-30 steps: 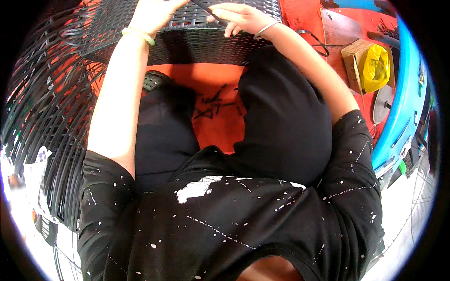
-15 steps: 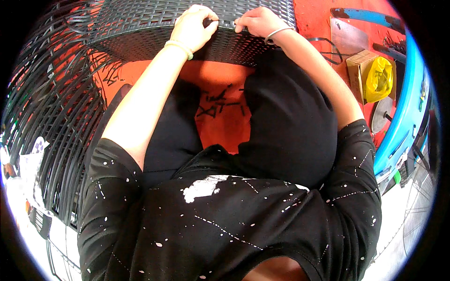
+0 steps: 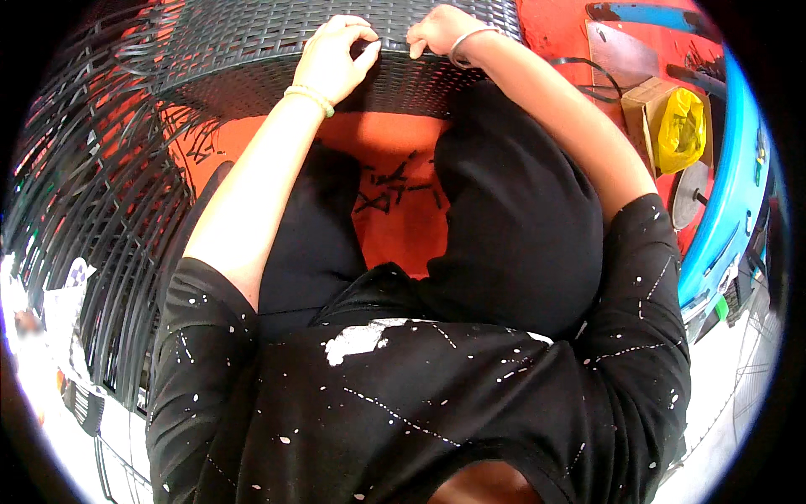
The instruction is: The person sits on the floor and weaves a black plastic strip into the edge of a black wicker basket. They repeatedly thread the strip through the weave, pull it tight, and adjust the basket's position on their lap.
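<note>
On an orange floor (image 3: 395, 143) strewn with black offcuts, the weaving looks mid-row: the left hand (image 3: 336, 59) pinches a strand on the black wicker panel's (image 3: 252, 50) near edge, the right hand (image 3: 441, 32) beside it curled shut on that edge, likely needing a firm pull.

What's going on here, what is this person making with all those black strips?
A person sitting on an orange floor works on a black woven panel. Both hands are at its near edge: the left hand pinches the weave between thumb and fingers, the right hand grips the rim beside it. Loose black strips fan out to the person's left, and short cut bits lie between the legs. A cardboard box with a yellow bag sits to the right.
</note>
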{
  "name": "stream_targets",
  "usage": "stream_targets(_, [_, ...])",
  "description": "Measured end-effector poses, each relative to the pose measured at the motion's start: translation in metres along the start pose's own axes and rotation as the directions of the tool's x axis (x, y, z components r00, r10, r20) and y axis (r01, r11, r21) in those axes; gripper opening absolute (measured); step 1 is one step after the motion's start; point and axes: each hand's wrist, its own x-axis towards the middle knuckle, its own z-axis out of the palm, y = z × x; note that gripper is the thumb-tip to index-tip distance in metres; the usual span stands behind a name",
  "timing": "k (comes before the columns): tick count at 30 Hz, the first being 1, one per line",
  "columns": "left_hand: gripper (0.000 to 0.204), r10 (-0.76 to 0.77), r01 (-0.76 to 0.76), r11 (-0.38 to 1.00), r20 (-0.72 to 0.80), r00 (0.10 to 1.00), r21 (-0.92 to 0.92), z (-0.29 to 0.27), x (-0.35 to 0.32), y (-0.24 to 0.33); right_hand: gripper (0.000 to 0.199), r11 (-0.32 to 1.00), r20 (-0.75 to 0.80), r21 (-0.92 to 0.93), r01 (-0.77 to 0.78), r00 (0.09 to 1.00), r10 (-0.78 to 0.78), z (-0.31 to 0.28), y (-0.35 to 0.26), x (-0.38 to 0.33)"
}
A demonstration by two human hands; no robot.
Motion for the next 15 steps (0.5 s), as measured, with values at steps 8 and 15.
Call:
stream_targets(8, [0.016, -0.006, 0.006, 1.0, 0.007, 1.0, -0.016, -0.004, -0.003, -0.001, 0.018, 0.906, 0.154, 0.364, -0.218, 0.973, 0.172, -0.045, -0.018, 0.002])
stream_targets(15, [0.018, 0.019, -0.019, 1.0, -0.042, 0.999, 0.002, 0.0, -0.007, 0.001, 0.021, 0.525, 0.279, 0.686, -0.504, 0.848, 0.451, -0.06, -0.03, -0.003])
